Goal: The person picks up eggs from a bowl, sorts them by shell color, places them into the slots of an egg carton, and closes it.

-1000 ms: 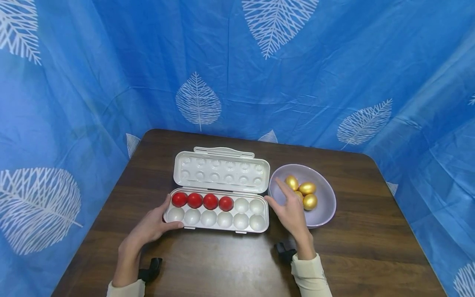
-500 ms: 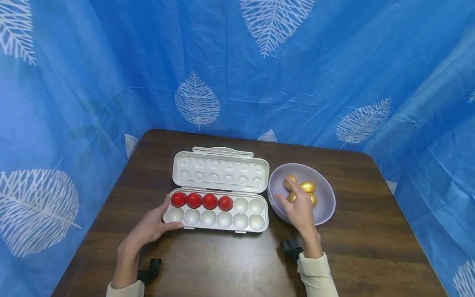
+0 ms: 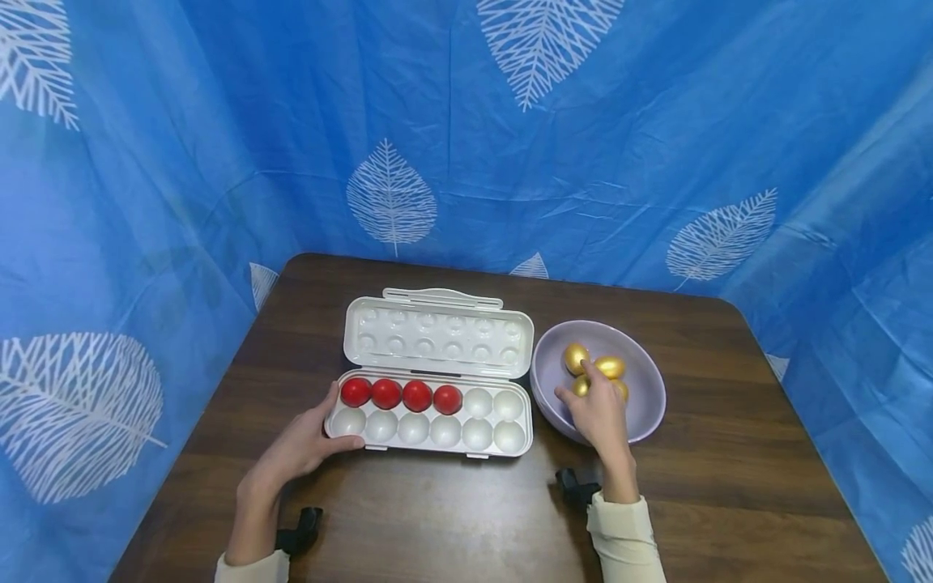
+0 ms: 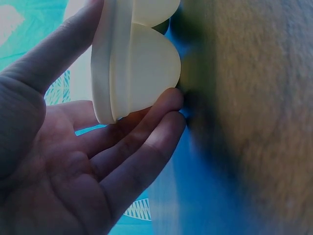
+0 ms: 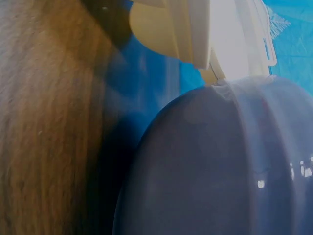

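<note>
A white plastic egg box (image 3: 430, 448), its lid (image 3: 437, 336) raised, lies on the table with several red eggs (image 3: 417, 396) along its back row. My left hand (image 3: 302, 441) holds the box's left end, thumb on the front rim; in the left wrist view the fingers curl beneath its cups (image 4: 154, 68). My right hand (image 3: 601, 409) reaches into a lilac bowl (image 3: 645, 405) of several golden eggs. One golden egg (image 3: 581, 385) shows between its thumb and index finger; I cannot tell whether they grip it. Another golden egg (image 3: 619, 389) is partly hidden behind the hand.
The bowl stands close to the right end of the egg box; its outer wall (image 5: 195, 161) fills much of the right wrist view. A blue curtain (image 3: 466, 162) with white leaves hangs around the dark wooden table (image 3: 437, 518).
My right hand has moved right from beside the box's right end, down into the bowl among the golden eggs. The left hand keeps its hold on the box.
</note>
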`<control>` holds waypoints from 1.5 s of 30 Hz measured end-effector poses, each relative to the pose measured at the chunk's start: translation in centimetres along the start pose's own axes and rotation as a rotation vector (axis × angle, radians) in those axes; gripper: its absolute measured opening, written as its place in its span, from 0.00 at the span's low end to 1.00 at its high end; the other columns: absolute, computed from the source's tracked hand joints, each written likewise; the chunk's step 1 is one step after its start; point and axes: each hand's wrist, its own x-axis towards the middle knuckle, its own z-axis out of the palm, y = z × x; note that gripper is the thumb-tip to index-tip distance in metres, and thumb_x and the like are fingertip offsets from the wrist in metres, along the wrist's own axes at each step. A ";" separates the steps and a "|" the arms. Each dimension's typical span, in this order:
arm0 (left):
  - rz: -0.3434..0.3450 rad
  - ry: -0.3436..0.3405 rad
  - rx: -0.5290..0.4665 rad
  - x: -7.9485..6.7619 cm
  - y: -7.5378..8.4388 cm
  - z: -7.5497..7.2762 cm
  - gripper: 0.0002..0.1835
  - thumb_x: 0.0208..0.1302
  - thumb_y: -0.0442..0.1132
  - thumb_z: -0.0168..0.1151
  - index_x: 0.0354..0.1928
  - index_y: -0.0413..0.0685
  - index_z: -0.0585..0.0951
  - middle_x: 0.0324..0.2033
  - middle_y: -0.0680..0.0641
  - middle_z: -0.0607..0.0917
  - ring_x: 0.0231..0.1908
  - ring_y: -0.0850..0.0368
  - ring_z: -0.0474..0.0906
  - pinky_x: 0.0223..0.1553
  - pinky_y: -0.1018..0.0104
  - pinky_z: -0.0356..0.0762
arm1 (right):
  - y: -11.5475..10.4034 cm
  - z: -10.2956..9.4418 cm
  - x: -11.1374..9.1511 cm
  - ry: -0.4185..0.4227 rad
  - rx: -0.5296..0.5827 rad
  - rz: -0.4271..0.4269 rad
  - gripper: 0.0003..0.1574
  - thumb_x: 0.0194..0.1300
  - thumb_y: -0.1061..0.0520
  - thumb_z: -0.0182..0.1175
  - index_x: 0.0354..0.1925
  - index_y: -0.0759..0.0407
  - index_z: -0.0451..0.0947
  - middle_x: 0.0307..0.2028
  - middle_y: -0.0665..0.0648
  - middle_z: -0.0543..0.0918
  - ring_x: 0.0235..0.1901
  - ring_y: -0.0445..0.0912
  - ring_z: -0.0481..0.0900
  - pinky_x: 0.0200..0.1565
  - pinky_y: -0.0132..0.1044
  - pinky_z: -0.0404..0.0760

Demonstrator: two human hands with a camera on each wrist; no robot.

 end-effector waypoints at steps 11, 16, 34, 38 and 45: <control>-0.016 -0.004 0.007 -0.1 0.3 -0.1 0.62 0.55 0.63 0.70 0.77 0.41 0.44 0.72 0.28 0.56 0.69 0.28 0.55 0.62 0.32 0.60 | 0.1 -0.2 0.3 -0.141 -0.071 0.076 0.39 0.57 0.63 0.68 0.63 0.76 0.66 0.58 0.80 0.72 0.56 0.72 0.72 0.58 0.62 0.69; -0.028 -0.011 0.007 -0.2 0.4 -0.1 0.62 0.54 0.63 0.70 0.77 0.41 0.44 0.72 0.28 0.56 0.68 0.27 0.55 0.62 0.31 0.60 | 0.1 -0.2 0.5 -0.136 -0.108 0.051 0.34 0.57 0.66 0.67 0.61 0.76 0.70 0.52 0.78 0.77 0.51 0.73 0.75 0.54 0.62 0.72; 0.014 0.001 0.019 0.2 0.5 -0.1 0.61 0.55 0.60 0.71 0.77 0.38 0.45 0.71 0.29 0.58 0.68 0.29 0.57 0.63 0.33 0.60 | 0.5 -0.3 0.0 -0.051 -0.094 0.014 0.27 0.60 0.64 0.64 0.57 0.76 0.74 0.49 0.78 0.79 0.50 0.73 0.75 0.53 0.64 0.71; 0.010 0.003 0.009 0.2 0.5 -0.1 0.61 0.55 0.60 0.71 0.77 0.40 0.45 0.71 0.29 0.58 0.69 0.29 0.56 0.63 0.33 0.60 | 0.5 0.0 -0.1 0.010 -0.047 -0.002 0.29 0.60 0.63 0.66 0.58 0.75 0.74 0.46 0.76 0.81 0.46 0.70 0.78 0.50 0.62 0.73; 0.006 0.011 0.000 -0.1 0.2 0.0 0.61 0.55 0.61 0.71 0.77 0.40 0.45 0.72 0.29 0.57 0.69 0.29 0.55 0.63 0.33 0.59 | 0.0 0.3 0.0 0.096 0.139 -0.010 0.33 0.58 0.60 0.71 0.59 0.73 0.75 0.48 0.73 0.82 0.46 0.61 0.84 0.48 0.50 0.83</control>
